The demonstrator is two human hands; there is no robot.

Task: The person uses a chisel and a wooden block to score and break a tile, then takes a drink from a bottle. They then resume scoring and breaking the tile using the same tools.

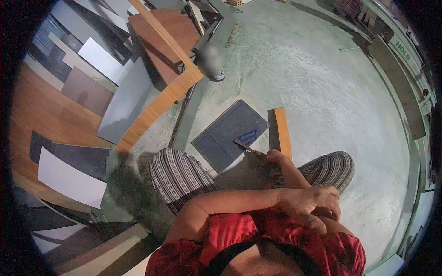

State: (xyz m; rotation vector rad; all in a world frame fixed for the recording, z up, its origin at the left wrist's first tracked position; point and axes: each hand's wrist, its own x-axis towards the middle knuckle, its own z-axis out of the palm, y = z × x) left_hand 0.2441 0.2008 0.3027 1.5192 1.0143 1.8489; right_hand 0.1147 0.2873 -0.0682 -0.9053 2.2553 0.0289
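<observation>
My right hand (275, 158) is closed around the handle of a slim, knife-like tool (246, 146) with a rusty-brown blade. The tool's tip overlaps a flat dark grey board (225, 131) lying on the floor between my knees. Blue marks (247, 136) cover the board's right part, and a thin line runs across its left part. My left arm crosses my chest, and my left hand (317, 204) rests with bent fingers on my right arm. Just right of the board lies a narrow orange-brown wooden strip (282, 131), close to my right hand.
On the left, wood and laminate panels (69, 106) lean in stacks, with a white sheet (71, 179) among them. An L-shaped wooden frame (161, 99) stands before them. A small can (219, 75) sits on the floor (322, 87). Long boards (398, 87) line the right side.
</observation>
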